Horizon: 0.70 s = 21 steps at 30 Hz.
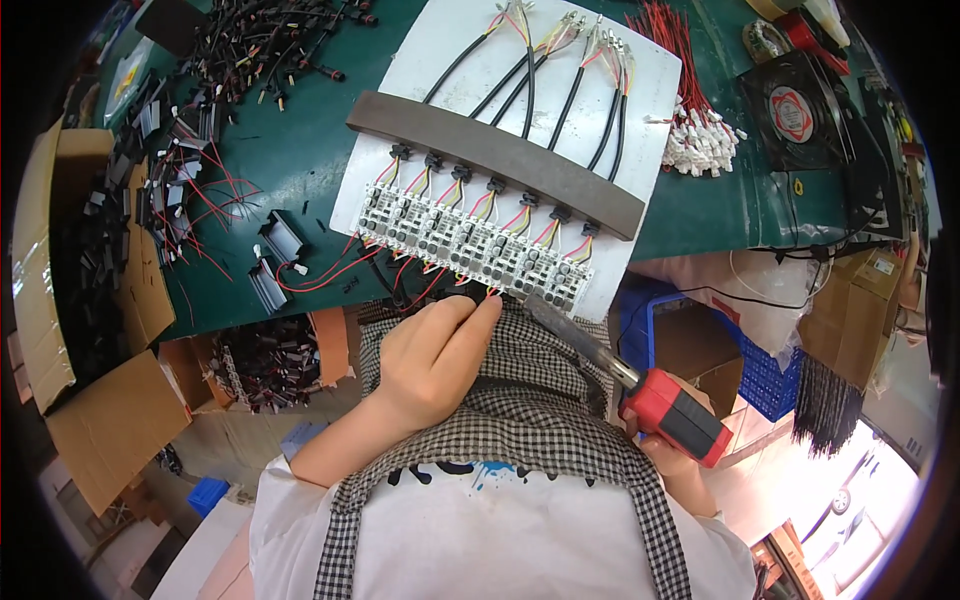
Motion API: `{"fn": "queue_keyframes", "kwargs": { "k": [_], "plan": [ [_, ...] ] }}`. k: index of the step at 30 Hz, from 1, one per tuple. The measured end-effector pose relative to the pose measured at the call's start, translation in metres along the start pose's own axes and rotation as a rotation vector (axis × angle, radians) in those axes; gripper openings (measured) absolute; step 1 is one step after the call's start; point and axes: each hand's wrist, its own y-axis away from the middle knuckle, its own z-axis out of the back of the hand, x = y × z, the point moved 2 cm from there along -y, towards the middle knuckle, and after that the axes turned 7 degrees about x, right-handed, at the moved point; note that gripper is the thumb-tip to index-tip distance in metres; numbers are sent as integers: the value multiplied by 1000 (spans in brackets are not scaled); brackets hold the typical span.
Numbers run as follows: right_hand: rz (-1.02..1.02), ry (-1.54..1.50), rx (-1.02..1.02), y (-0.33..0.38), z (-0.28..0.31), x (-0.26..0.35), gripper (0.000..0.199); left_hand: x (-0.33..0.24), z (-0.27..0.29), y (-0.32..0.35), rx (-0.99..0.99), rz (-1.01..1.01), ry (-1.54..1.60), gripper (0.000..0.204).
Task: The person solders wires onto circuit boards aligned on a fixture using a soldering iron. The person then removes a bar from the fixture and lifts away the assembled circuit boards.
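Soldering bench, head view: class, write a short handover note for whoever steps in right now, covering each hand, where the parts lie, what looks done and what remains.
Left hand: fingertips pinch red wires at the near edge of the row of circuit boards.
Right hand: grips the red-handled soldering iron, tip near the right-hand boards.
Boards sit on a white plate under a dark clamp bar; black cables already join their far side.
Done: far-side cables. Left: apparently the near-side red wires; joints too small to judge.

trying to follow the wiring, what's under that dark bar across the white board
Black cables pass under the dark bar and come out at the small circuit boards. The stretch beneath the bar is covered, lying on the white board.
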Motion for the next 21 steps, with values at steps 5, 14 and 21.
{"fn": "queue_keyframes", "kwargs": {
  "k": [5, 14, 21],
  "plan": [
    [7, 26, 23, -7, -1, 1, 66, 0, -1, 1, 20, -43, -54, 26],
    [-23, 5, -28, 7, -1, -5, 67, -1, -1, 2, 27, -81, -103, 30],
    [-99, -49, -53, 16, -2, -10, 67, -1, -2, 1, 29, -84, -107, 29]
  ]
}}
